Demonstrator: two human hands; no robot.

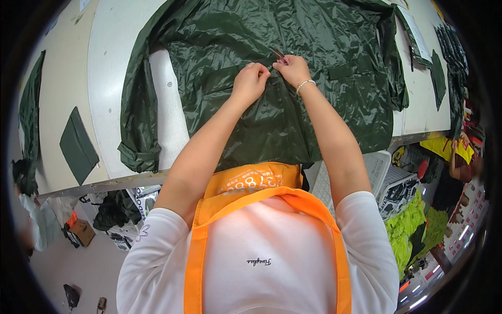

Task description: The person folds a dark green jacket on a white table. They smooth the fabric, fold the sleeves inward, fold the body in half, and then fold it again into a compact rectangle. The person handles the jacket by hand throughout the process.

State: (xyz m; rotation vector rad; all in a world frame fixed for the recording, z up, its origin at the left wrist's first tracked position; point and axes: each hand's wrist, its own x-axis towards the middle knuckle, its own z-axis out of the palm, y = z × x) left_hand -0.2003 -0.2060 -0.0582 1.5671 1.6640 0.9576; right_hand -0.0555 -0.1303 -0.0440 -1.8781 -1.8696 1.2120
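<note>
A shiny dark green jacket [261, 115] lies spread over the table, its sleeves out to both sides and its lower hem at the near edge. My left hand [251, 82] is closed in a pinch over the jacket's middle, just left of the front opening; whatever its fingertips hold is too small to make out. Close by on the right, my right hand [294, 70] grips a small pair of thread snips [278, 53], their metal blades pointing away from me. Most of the snips' pinkish handle is hidden by my fingers.
Left on the white table [107, 68] lies a flat green fabric piece [78, 145]. More green pieces [438, 81] and a stack of green garments [454, 57] are at the right. Below the table edge stand white baskets [379, 170] and yellow-green clothing [405, 230]. Another person's arm [460, 167] shows far right.
</note>
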